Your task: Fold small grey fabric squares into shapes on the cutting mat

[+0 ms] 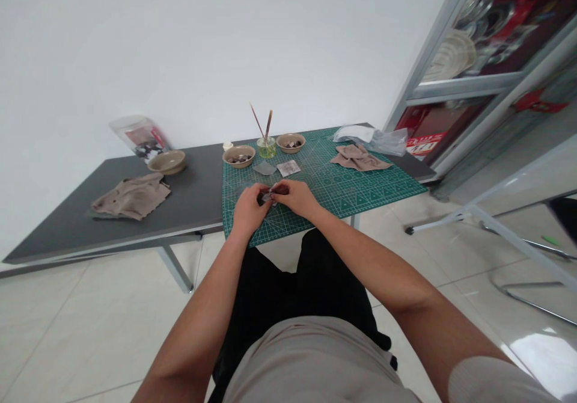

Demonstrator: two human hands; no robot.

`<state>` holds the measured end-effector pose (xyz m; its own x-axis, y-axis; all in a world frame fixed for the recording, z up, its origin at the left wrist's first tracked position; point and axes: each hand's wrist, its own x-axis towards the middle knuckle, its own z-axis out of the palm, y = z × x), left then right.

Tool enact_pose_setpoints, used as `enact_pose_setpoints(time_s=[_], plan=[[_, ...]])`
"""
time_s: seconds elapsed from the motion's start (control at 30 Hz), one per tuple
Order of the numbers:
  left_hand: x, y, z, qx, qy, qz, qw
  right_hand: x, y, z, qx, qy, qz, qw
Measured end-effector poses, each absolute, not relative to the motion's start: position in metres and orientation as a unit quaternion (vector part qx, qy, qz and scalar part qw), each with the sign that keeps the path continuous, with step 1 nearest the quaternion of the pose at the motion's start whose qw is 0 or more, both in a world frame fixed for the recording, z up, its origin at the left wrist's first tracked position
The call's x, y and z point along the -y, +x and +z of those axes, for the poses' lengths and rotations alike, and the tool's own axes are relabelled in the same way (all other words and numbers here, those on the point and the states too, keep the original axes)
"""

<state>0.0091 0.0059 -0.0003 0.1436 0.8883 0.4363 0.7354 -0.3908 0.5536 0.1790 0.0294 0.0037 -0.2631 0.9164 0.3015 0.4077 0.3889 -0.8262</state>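
My left hand (249, 208) and my right hand (295, 197) meet over the near part of a green cutting mat (360, 189). Both are closed in a pinch on one small dark object (269, 196) held between them; it is too small to name. Just beyond the hands lie a grey square pad (264, 168) and a small printed sachet (288, 168). Behind those stand two tan bowls (238, 156) (291, 142) with dark pieces in them, and a little glass jar (266, 147) holding thin sticks.
The mat lies on a grey table (135, 225) against a white wall. On the left are a beige cloth (131, 196), an empty tan bowl (166, 162) and a plastic jar (139, 136). Another cloth (358, 157) and a clear bag (372, 138) lie at the right. Metal shelving (473, 78) stands at the right.
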Motion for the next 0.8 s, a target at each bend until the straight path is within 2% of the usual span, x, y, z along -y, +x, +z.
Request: enact_pose_setpoints(time_s=[0.17, 0.37, 0.53, 0.8], plan=[[-0.010, 0.011, -0.002, -0.504, 0.804, 0.311, 0.046, -0.031, 0.190, 0.008, 0.748, -0.456, 0.287, 0.386], [-0.007, 0.013, -0.002, -0.509, 0.812, 0.284, 0.025, -0.034, 0.193, 0.009, 0.811, -0.465, 0.164, 0.315], [-0.006, 0.017, 0.002, -0.537, 0.808, 0.241, 0.018, -0.032, 0.190, 0.006, 0.838, -0.455, 0.111, 0.280], [-0.007, 0.019, 0.004, -0.551, 0.803, 0.226, 0.014, -0.030, 0.198, 0.006, 0.851, -0.436, 0.103, 0.274]])
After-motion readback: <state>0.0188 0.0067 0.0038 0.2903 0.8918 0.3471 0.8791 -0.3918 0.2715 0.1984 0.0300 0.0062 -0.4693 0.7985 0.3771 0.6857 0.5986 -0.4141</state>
